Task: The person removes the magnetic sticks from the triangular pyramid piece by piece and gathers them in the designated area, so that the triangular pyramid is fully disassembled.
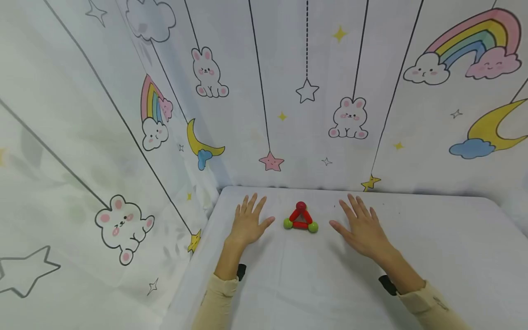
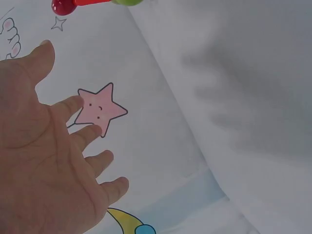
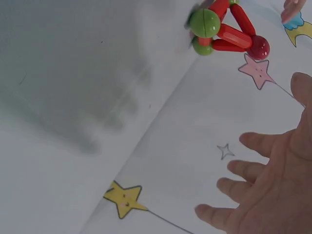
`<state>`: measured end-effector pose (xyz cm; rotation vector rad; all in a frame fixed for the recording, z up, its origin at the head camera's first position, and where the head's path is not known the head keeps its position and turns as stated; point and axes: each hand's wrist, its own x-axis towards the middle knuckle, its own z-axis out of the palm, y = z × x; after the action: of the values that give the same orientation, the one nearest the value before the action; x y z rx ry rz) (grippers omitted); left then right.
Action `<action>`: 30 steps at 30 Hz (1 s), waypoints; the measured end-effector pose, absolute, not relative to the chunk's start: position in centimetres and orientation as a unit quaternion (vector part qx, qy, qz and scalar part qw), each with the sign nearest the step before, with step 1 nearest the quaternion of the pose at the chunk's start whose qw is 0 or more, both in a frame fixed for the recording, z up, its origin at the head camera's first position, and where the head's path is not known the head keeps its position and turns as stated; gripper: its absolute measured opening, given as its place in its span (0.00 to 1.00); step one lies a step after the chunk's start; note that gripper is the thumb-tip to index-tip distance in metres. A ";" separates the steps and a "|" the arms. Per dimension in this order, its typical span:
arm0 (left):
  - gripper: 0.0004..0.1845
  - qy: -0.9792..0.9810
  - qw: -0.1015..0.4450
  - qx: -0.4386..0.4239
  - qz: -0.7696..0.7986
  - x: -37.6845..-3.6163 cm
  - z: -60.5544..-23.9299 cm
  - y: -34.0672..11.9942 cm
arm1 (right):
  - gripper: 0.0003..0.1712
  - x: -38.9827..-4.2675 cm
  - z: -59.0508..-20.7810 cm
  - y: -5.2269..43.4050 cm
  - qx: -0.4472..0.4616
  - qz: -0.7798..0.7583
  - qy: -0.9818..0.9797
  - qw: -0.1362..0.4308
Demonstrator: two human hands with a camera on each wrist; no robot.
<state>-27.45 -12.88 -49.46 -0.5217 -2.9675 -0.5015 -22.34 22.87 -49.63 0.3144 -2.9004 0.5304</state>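
Observation:
A small triangle of red rods (image 1: 300, 217) joined by two green balls and one dark red ball stands on the white table (image 1: 433, 256) near the back wall. My left hand (image 1: 248, 221) lies flat on the table just left of it, fingers spread and straight. To the right of the triangle my right hand (image 1: 360, 226) lies flat in the same way. Neither hand touches the triangle. The right wrist view shows the triangle (image 3: 225, 29) beyond my open right hand (image 3: 273, 185). In the left wrist view my open left hand (image 2: 53, 151) fills the left side, with the dark red ball (image 2: 62, 6) at the top edge.
Cloth walls printed with bunnies, rainbows, moons and stars close in the table at the back (image 1: 307, 91) and on the left (image 1: 82, 151). The table stretches out to the right and toward me.

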 end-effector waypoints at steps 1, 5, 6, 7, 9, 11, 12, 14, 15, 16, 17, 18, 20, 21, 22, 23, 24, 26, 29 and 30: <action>0.40 -0.970 0.044 -0.171 -0.165 -27.5 -49.4 -12.7 | 0.50 -22.5 -49.7 22.7 0.106 0.178 -0.975 0.085; 0.40 -0.970 0.047 -0.171 -0.165 -27.7 -49.6 -12.0 | 0.49 -23.0 -49.9 21.8 0.109 0.181 -0.974 0.084; 0.40 -0.970 0.051 -0.173 -0.165 -27.8 -49.7 -11.9 | 0.49 -23.2 -50.0 21.6 0.111 0.184 -0.973 0.084; 0.39 -0.968 0.056 -0.176 -0.168 -27.9 -49.7 -11.7 | 0.49 -23.3 -50.1 21.4 0.113 0.186 -0.972 0.086; 0.39 -0.965 0.063 -0.184 -0.177 -27.9 -49.8 -11.2 | 0.49 -23.6 -50.3 21.0 0.118 0.193 -0.970 0.094; 0.38 -0.962 0.067 -0.194 -0.182 -28.1 -49.9 -10.7 | 0.47 -23.8 -50.3 20.6 0.120 0.204 -0.966 0.100; 0.38 -0.960 0.069 -0.198 -0.188 -28.1 -50.0 -10.4 | 0.46 -23.9 -50.3 20.5 0.119 0.211 -0.965 0.100; 0.38 -0.956 0.069 -0.202 -0.201 -28.2 -50.0 -9.8 | 0.43 -24.1 -50.2 20.1 0.115 0.222 -0.963 0.099; 0.38 -0.955 0.069 -0.203 -0.205 -28.3 -50.1 -9.6 | 0.40 -24.3 -50.2 19.8 0.111 0.226 -0.963 0.094; 0.38 -0.955 0.068 -0.202 -0.208 -28.5 -50.1 -9.3 | 0.38 -24.4 -50.1 19.6 0.108 0.229 -0.963 0.089; 0.37 -0.953 0.066 -0.201 -0.216 -28.5 -50.1 -9.0 | 0.36 -24.6 -50.0 19.4 0.104 0.230 -0.964 0.086; 0.37 -0.951 0.066 -0.200 -0.225 -28.6 -50.2 -8.8 | 0.34 -24.7 -49.9 19.2 0.101 0.232 -0.964 0.082; 0.35 -0.947 0.060 -0.196 -0.247 -28.8 -50.3 -8.3 | 0.30 -25.0 -49.8 18.8 0.097 0.237 -0.963 0.079; 0.35 -0.944 0.056 -0.194 -0.261 -28.9 -50.4 -8.0 | 0.29 -25.2 -49.8 18.6 0.097 0.239 -0.963 0.079; 0.34 -0.941 0.053 -0.192 -0.274 -28.9 -50.5 -7.7 | 0.27 -25.4 -49.8 18.5 0.097 0.243 -0.962 0.081; 0.33 -0.936 0.051 -0.190 -0.292 -29.0 -50.6 -7.5 | 0.26 -25.5 -49.8 18.3 0.096 0.247 -0.961 0.083; 0.32 -0.932 0.048 -0.189 -0.307 -29.0 -50.7 -7.2 | 0.25 -25.7 -49.9 18.1 0.097 0.251 -0.959 0.084; 0.31 -0.923 0.044 -0.185 -0.334 -29.1 -50.9 -6.6 | 0.23 -26.0 -50.1 17.7 0.097 0.261 -0.957 0.086; 0.29 -0.911 0.048 -0.189 -0.363 -29.3 -51.1 -5.8 | 0.21 -26.4 -50.5 16.9 0.093 0.277 -0.952 0.085; 0.28 -0.907 0.051 -0.191 -0.372 -29.4 -51.2 -5.6 | 0.20 -26.5 -50.6 16.7 0.092 0.283 -0.951 0.084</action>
<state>-29.38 -5.59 -51.23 -0.5814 -2.7603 -1.1307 -26.54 16.74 -50.59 0.2745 -2.8368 0.8446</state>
